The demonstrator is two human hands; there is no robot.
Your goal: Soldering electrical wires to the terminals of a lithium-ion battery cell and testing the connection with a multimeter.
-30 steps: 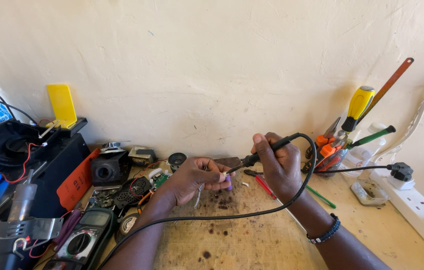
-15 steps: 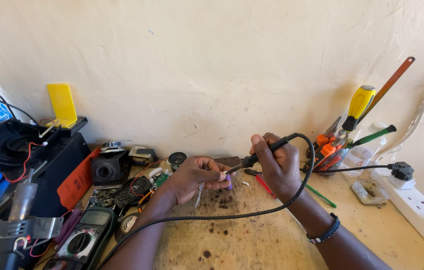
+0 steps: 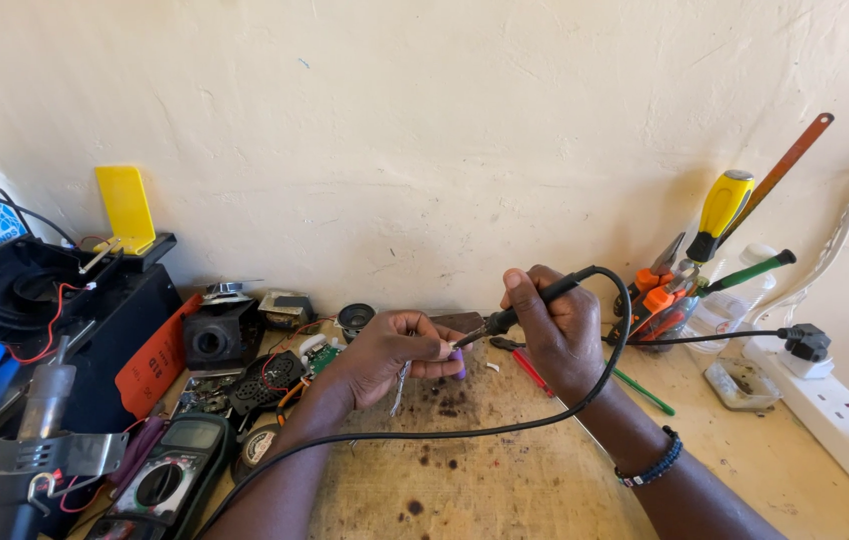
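At a cluttered wooden desk (image 3: 505,480), the right hand (image 3: 557,325) was closed around a black soldering iron (image 3: 530,300), its long axis slanting from upper right down to lower left, tip pointing at a small purple part (image 3: 458,362) pinched in the fingers of the left hand (image 3: 395,352) near the desk's back edge. The iron's black cord (image 3: 505,428) looped across the desk (toward the front edge). A yellow rectangular card (image 3: 126,208) stood upright at the back left; a flat orange panel (image 3: 158,355) leaned beside a black box (image 3: 220,338). A white power strip (image 3: 835,412) lay along the right edge.
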